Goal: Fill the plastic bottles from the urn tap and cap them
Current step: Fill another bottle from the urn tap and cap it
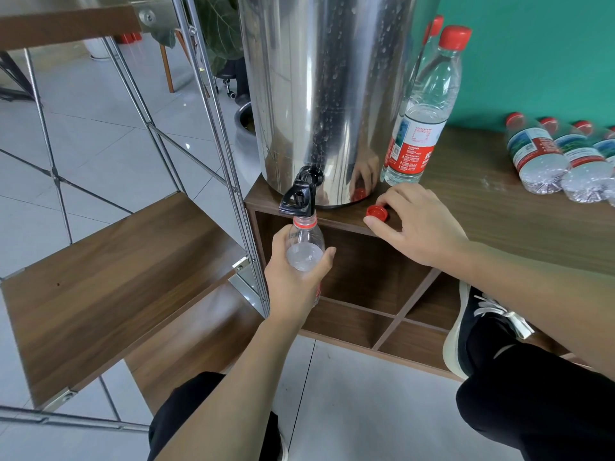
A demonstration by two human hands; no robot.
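Observation:
A steel urn (319,94) stands on the corner of a wooden cabinet top (482,207), with its black tap (299,194) hanging over the edge. My left hand (296,277) grips an uncapped clear plastic bottle (306,244) and holds its mouth right under the tap. My right hand (412,224) rests on the cabinet top, its fingertips pinching a loose red cap (376,212) that sits there. A capped bottle (422,111) with a red label stands upright just right of the urn, with a second one partly hidden behind it.
Several capped bottles (539,154) lie on their sides at the right of the cabinet top. A metal-framed shelf unit (109,267) with wooden boards stands close on the left. Open cubbies (362,271) lie under the cabinet top. My shoe (476,327) and knees are below.

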